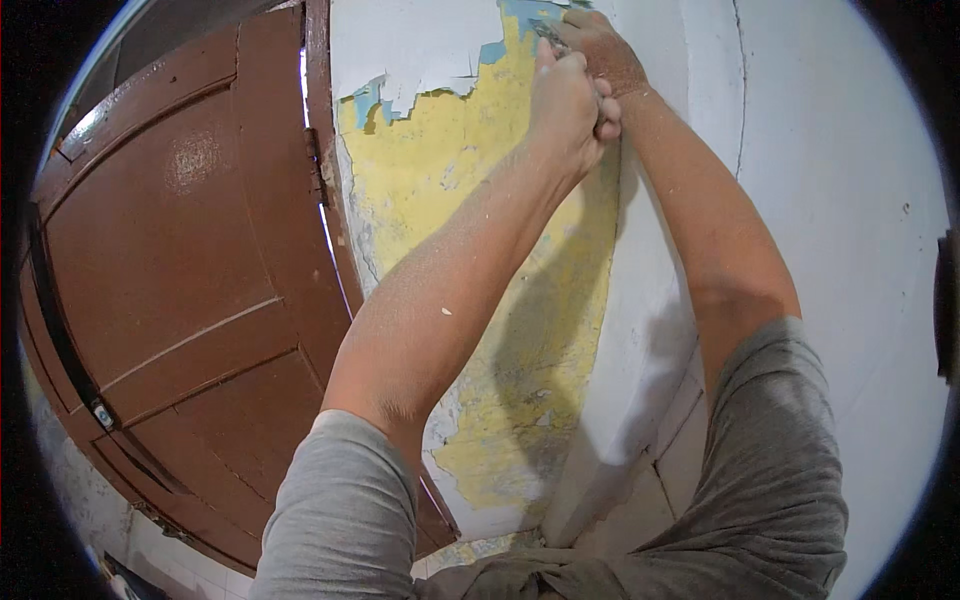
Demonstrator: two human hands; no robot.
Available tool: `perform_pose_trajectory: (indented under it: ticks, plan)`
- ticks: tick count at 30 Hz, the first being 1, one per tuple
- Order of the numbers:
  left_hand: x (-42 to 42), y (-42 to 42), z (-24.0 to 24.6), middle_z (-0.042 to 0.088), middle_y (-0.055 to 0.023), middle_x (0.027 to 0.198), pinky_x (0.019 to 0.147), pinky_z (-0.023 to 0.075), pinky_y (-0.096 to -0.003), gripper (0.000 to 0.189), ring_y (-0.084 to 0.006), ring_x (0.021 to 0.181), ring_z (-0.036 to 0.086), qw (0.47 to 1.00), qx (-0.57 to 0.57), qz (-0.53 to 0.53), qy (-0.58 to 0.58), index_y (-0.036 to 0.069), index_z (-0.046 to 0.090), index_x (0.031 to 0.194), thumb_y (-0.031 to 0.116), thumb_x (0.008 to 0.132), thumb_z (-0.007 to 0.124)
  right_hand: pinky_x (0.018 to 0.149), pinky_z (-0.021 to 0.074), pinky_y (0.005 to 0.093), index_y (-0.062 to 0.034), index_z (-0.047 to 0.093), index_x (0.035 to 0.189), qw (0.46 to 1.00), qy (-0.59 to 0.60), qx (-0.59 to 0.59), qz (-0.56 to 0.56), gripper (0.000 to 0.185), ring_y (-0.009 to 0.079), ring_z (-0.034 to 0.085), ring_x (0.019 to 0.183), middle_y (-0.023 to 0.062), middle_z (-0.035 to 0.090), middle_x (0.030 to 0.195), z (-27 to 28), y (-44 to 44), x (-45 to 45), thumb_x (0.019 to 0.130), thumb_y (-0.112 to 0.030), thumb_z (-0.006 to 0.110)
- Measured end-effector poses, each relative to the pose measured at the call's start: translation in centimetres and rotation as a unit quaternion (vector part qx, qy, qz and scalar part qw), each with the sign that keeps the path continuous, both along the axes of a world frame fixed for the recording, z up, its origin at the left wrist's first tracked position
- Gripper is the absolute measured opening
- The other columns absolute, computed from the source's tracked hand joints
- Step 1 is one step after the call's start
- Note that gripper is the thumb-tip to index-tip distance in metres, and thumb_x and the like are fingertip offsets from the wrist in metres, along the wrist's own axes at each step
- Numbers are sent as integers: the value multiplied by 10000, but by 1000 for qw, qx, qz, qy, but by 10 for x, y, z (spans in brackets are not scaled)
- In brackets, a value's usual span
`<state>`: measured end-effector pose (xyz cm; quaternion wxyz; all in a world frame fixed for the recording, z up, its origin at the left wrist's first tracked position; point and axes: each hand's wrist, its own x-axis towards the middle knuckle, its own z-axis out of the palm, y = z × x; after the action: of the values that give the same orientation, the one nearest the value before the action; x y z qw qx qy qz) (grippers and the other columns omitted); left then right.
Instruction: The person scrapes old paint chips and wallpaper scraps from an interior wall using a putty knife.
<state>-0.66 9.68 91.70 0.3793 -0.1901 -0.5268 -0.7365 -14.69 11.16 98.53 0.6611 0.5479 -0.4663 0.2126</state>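
My left hand [574, 101] is raised near the top of the view, its fingers wrapped around the handle of a scraper-like metal tool [553, 36]. The tool's tip lies against the wall by a patch of blue paint [525, 15]. My right hand [600, 49] is just above and to the right, against the wall beside the tool; whether its fingers grip the tool or a paint flap is hidden. Ragged white paint [412, 41] borders the blue patches, and below them a broad area of yellow wall [435, 165] is exposed. Small pale flakes lie on my left forearm.
A brown wooden door [165, 202] in a matching frame stands at the left, with a hinge [315, 165] near the yellow wall. A white pillar edge [637, 300] and a cracked white wall [825, 187] rise on the right. Floor tiles [187, 559] show at the lower left.
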Motion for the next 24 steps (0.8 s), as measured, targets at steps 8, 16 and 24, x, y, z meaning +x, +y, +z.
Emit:
perform_pose_trajectory:
  ticks: [8,16,24]
  plan:
    - [2,-10,-31,484,2,751,416,313,-265,100,-119,518,457,999,35,3,-20,252,408,1085,178,1019,424,953,549,430,-151,671,1304,1000,-12,14,-20,447,350,607,1131,107,645,1124,-25,-13,-13,858,-170,699]
    - [-9,-7,-6,493,-4,749,406,310,-274,116,-126,504,460,1000,17,25,2,256,402,1111,180,1025,392,1012,514,411,-102,674,1279,999,-29,-4,28,430,345,591,1184,128,651,1154,-3,-4,2,853,-154,703]
    - [-15,-14,20,489,-10,740,415,315,-264,216,-122,499,457,998,-14,60,-4,238,415,1229,162,1027,399,1081,483,401,-82,680,1259,991,-105,46,-73,348,336,604,1207,165,651,1279,27,4,27,922,-159,643]
